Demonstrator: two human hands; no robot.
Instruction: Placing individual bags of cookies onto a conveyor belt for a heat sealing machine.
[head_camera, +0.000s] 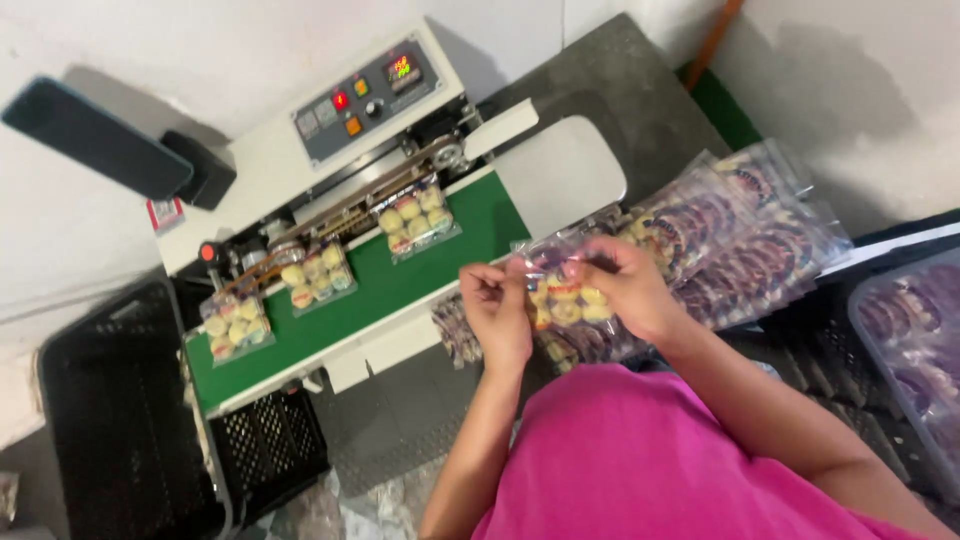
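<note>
Beside the green belt (350, 290), left hand (497, 315) and right hand (625, 285), grips pinched on one clear snack bag (565, 300).

The person is wearing a bright pink short-sleeved top (640, 460); both forearms are showing bare below it, and the hands, left hand (500, 315) and right hand (625, 285), are wearing no gloves or rings.

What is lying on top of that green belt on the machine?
Three clear packs of small round yellowish pieces lie on the green belt: left pack, middle pack, right pack. Their upper edges are tucked under the machine's rail, so they are hidden.
</note>
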